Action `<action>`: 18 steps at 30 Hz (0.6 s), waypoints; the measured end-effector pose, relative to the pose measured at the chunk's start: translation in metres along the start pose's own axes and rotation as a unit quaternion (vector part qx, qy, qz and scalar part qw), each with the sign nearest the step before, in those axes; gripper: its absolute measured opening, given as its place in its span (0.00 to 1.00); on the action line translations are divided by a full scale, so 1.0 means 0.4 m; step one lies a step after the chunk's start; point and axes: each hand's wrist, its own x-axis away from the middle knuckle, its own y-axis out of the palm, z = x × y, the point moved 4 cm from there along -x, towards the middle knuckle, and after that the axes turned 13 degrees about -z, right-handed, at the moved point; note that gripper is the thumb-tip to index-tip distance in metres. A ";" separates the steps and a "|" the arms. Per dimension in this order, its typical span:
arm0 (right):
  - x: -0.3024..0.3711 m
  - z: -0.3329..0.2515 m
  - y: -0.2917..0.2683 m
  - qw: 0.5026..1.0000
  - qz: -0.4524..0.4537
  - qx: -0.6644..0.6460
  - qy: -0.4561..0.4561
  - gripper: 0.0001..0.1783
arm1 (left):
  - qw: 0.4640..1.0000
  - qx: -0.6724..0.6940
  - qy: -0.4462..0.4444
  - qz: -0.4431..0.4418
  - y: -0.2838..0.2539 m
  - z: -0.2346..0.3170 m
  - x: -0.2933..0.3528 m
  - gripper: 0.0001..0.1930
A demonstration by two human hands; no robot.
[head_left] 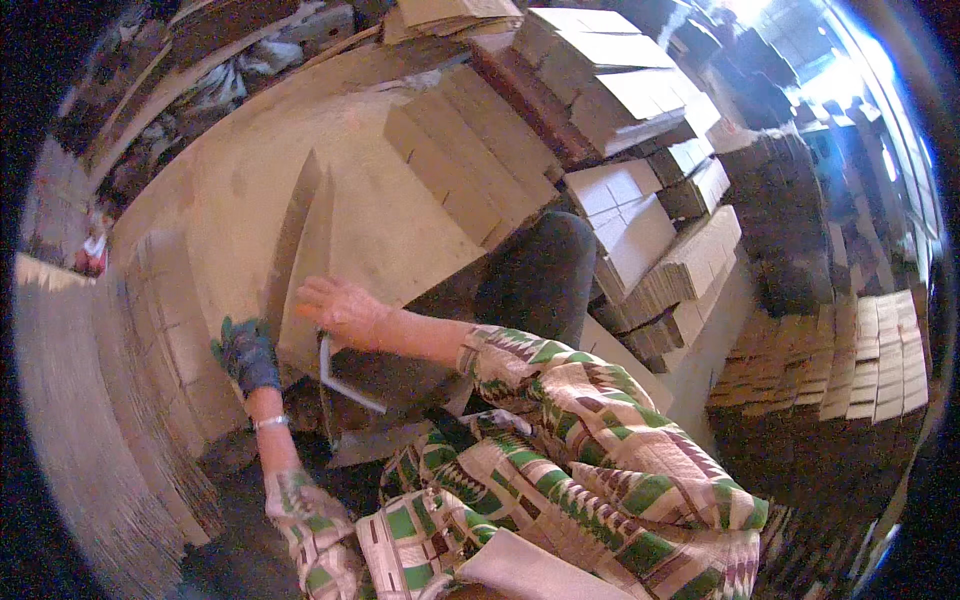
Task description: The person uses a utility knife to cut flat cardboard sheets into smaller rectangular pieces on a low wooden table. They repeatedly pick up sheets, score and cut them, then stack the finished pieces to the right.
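Observation:
Two narrow upright cardboard pieces [300, 225] stand close together on the broad tan board surface [225, 190]. My left hand [248, 358], in a dark glove with green fingertips, is at the near left end of these pieces, its fingers forward and slightly apart. My bare right hand [342, 312] lies palm down over their near right side with fingers stretched out; whether it presses on them is hard to see. Just below the right hand is a bent pale strip [350, 388]. Neither hand visibly grips anything.
Flat slotted cardboard sheets [470, 150] lie at the surface's far right. Stacks of cardboard [620, 220] rise beyond my dark-clothed knee [540, 275]. More cardboard is packed along the left [90, 400], and a slotted stack [830, 360] stands at the far right.

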 end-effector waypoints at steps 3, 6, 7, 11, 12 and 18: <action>0.063 0.019 -0.091 0.992 0.113 -0.024 0.043 0.50 | 0.995 0.054 0.020 -0.081 -0.010 -0.028 0.031 0.18; 0.126 0.256 -0.083 0.959 0.164 0.070 0.222 0.45 | 0.995 0.051 -0.028 -0.080 -0.103 -0.032 0.060 0.20; 0.194 0.337 -0.132 0.930 0.122 0.087 0.334 0.41 | 0.995 0.076 -0.016 -0.057 -0.105 0.002 0.041 0.20; 0.361 0.528 -0.215 0.822 0.079 0.235 0.512 0.32 | 0.993 0.115 0.009 0.009 -0.183 0.058 0.023 0.22; 0.359 0.533 -0.225 0.844 0.044 0.232 0.482 0.28 | 0.994 0.111 0.016 0.016 -0.217 0.076 0.018 0.23; 0.348 0.495 -0.320 0.868 0.251 0.108 0.414 0.21 | 0.915 0.395 0.043 -0.068 -0.345 0.150 -0.021 0.29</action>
